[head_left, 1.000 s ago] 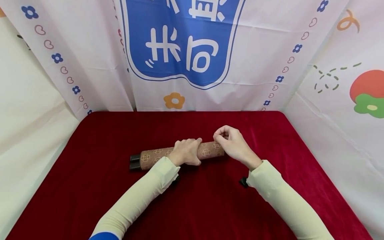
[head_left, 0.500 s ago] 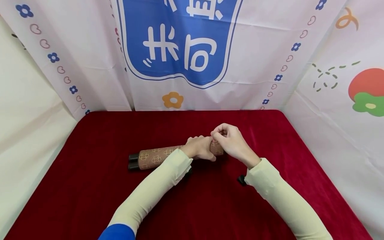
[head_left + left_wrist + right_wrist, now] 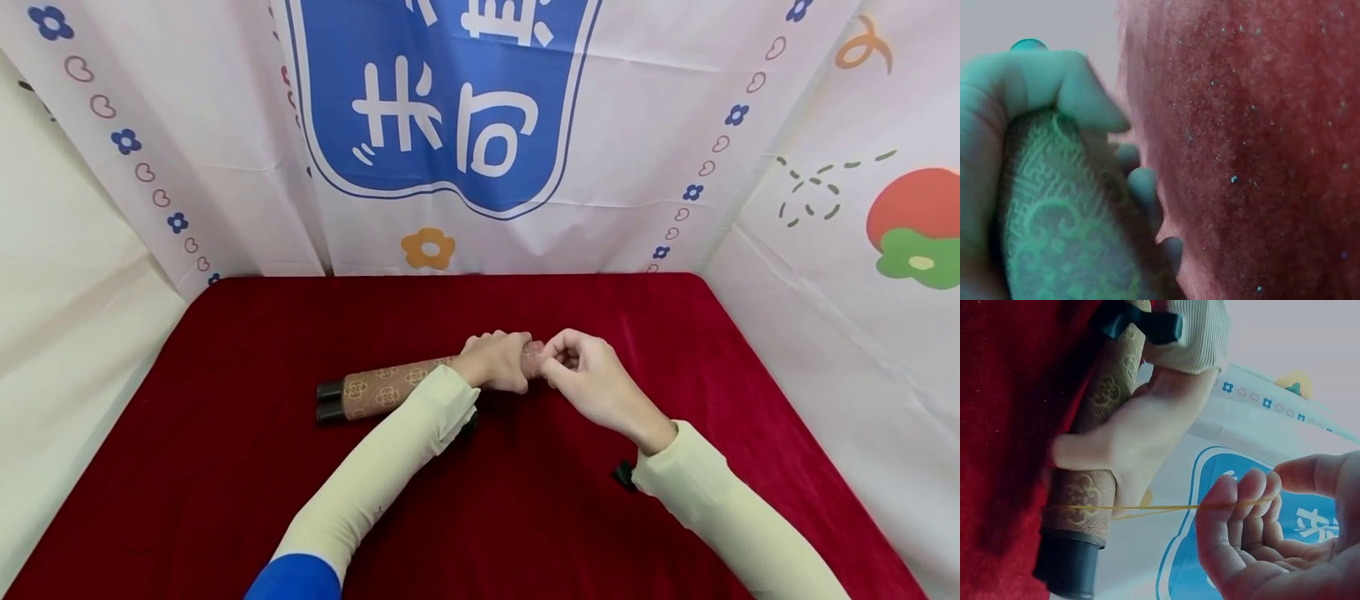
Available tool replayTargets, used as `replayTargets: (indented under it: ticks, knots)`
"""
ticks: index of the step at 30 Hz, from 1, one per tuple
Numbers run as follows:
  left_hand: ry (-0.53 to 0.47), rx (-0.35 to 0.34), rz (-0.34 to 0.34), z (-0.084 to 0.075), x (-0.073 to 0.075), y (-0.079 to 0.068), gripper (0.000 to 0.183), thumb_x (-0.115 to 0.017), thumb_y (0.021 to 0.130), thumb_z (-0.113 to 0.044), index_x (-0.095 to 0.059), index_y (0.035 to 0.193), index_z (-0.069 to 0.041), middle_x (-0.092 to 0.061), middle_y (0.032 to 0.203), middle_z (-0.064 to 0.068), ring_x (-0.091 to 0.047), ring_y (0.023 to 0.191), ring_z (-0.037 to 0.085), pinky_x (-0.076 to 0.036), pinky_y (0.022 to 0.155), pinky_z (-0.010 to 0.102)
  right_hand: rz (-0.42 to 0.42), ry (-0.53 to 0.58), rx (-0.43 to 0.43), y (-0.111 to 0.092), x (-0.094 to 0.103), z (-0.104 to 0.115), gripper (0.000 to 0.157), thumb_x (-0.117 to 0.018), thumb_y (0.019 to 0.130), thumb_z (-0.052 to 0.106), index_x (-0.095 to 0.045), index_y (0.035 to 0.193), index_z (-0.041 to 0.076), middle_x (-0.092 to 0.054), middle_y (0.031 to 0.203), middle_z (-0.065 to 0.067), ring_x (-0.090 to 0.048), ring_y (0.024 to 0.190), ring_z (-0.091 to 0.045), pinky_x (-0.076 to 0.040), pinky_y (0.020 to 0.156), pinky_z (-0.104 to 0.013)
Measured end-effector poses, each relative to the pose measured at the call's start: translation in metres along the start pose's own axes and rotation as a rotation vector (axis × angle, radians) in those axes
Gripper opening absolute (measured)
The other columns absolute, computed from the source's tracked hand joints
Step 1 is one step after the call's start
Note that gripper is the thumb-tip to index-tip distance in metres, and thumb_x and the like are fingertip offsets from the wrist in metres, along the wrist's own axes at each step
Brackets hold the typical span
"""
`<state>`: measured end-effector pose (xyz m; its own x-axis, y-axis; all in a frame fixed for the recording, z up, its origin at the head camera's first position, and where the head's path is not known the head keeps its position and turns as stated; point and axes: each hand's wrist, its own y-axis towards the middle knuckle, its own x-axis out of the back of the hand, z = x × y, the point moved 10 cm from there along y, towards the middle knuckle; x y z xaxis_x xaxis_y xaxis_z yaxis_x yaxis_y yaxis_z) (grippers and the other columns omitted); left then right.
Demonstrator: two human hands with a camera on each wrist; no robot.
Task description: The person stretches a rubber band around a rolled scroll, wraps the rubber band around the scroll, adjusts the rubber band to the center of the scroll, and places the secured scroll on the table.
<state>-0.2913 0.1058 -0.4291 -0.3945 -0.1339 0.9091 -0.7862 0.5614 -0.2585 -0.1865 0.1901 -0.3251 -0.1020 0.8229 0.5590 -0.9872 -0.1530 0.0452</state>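
A rolled scroll (image 3: 386, 392) in brown brocade with gold flower patterns lies across the red cloth. Two black rod ends (image 3: 330, 402) stick out at its left, and more black ends (image 3: 1072, 565) show in the right wrist view. My left hand (image 3: 491, 362) grips the scroll near its right end, thumb and fingers wrapped round it. A thin yellow rubber band (image 3: 1154, 507) loops round the brocade just short of the black ends. With curled fingers and thumb, my right hand (image 3: 1260, 544) pinches that band and stretches it away from the scroll.
Red velvet cloth (image 3: 480, 517) covers the table. White printed curtains (image 3: 645, 150) stand behind and at both sides. A black strap piece (image 3: 624, 475) shows at the right cuff; another dark piece shows under the left cuff.
My left hand has slid rightward along the scroll toward its right end. My right hand has shifted slightly right and down over the last half second.
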Motion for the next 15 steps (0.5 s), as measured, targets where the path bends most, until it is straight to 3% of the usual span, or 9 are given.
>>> replayTargets:
  ticks: [8,15]
  knots:
    - [0.004,0.023,-0.075,0.01,0.014,0.002,0.084,-0.074,0.083,-0.027,-0.043,0.161,-0.018,-0.069,0.136,0.009,-0.067,0.111,0.029,-0.053,0.093,0.049,0.031,-0.125,0.046,-0.028,-0.006,0.003,0.016,-0.068,0.101,0.021,-0.062,0.086,0.016,-0.059,0.072,0.004,-0.052,0.062,-0.009,-0.046,0.059,-0.023]
    - [0.006,0.038,-0.085,0.017,0.023,0.003,0.088,-0.079,0.08,-0.032,-0.044,0.161,-0.021,-0.066,0.144,0.009,-0.066,0.123,0.035,-0.055,0.093,0.051,0.105,-0.207,0.116,-0.052,-0.022,0.005,0.018,-0.07,0.097,0.014,-0.06,0.082,0.018,-0.058,0.069,0.009,-0.05,0.058,-0.003,-0.046,0.055,-0.021]
